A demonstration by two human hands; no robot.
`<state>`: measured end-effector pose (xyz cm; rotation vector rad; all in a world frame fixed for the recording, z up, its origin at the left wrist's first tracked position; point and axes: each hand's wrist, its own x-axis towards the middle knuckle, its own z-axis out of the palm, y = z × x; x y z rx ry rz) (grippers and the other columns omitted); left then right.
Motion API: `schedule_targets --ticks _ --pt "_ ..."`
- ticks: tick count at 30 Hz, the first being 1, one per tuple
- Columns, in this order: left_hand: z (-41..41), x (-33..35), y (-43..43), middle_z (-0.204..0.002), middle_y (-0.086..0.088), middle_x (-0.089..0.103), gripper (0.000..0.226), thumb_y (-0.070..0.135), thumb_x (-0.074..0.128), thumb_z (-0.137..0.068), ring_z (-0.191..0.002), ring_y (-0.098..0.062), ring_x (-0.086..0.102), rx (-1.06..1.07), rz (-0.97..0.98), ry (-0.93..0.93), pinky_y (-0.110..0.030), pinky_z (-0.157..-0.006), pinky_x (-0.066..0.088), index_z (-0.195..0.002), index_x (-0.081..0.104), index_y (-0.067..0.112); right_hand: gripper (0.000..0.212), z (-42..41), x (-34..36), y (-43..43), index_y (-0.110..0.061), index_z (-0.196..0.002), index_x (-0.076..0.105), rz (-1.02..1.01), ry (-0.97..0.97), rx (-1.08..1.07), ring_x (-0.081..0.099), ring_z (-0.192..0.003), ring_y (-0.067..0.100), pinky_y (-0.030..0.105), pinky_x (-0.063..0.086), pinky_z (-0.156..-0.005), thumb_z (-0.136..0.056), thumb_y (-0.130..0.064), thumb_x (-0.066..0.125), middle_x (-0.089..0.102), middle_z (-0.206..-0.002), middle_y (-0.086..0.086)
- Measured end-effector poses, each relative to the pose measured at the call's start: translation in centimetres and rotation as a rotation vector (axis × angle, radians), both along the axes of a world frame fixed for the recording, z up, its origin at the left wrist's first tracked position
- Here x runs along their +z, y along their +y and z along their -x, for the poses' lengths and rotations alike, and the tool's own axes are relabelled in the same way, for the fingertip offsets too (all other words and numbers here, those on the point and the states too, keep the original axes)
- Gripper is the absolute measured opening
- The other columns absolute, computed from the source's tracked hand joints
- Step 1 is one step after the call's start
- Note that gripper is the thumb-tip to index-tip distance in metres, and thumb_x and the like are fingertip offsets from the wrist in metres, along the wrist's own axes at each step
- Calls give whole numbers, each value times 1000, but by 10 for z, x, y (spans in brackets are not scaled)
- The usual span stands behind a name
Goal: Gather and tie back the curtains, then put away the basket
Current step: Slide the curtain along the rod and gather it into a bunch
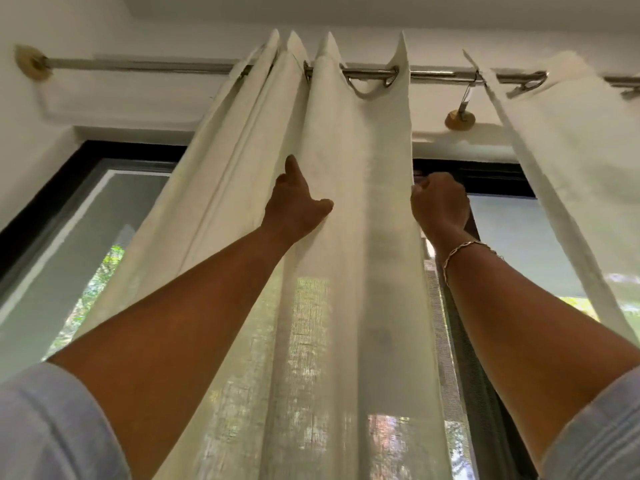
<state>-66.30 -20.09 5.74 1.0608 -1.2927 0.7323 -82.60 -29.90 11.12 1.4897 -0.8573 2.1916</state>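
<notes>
A cream, half-sheer left curtain [349, 209] hangs in bunched folds from a metal rod [145, 65] by large eyelets. My left hand [298, 202] is raised against its folds, index finger pointing up and thumb spread, pressing into the fabric. My right hand [441, 202], with a chain bracelet on the wrist, is closed around that curtain's right edge. A second cream curtain [568, 161] hangs at the right, apart from the first. The basket is not in view.
Behind the curtains is a black-framed window [62, 202] with green foliage outside. A wooden rod bracket [460, 119] sits on the wall between the two curtains, another [29, 64] at the rod's left end. The white ceiling is close above.
</notes>
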Motion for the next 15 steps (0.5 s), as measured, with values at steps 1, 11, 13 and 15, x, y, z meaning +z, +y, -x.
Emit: schedule_targets --ticks 1,11,13,15 --pt "1 1 2 -152 -17 21 90 25 59 -87 -138 -28 27 -20 -2 10 -33 -107 29 -147 -7 9 30 -3 1 4 -1 -107 63 40 -10 -6 56 -107 36 35 45 -86 -90 -20 47 59 -116 20" --pt "-14 1 15 -144 -18 35 87 9 61 -83 -130 -30 39 -36 37 -6 -32 -98 37 -146 2 9 26 -20 6 16 -4 -112 60 -121 -88 4 56 -110 37 40 45 -92 -89 -12 50 61 -117 18" --pt "-23 1 19 -146 -17 33 87 13 63 -83 -132 -30 38 -25 49 -21 -34 -101 36 -146 4 10 25 -32 7 24 -3 -108 62 0 -38 -44 57 -107 37 36 45 -86 -91 -12 45 59 -118 19" --pt "-33 1 23 -148 -15 32 85 17 63 -84 -132 -30 38 1 62 -34 -34 -102 35 -146 6 10 25 -50 9 35 -1 -105 63 67 50 -38 57 -105 38 34 46 -83 -91 -12 45 55 -119 20"
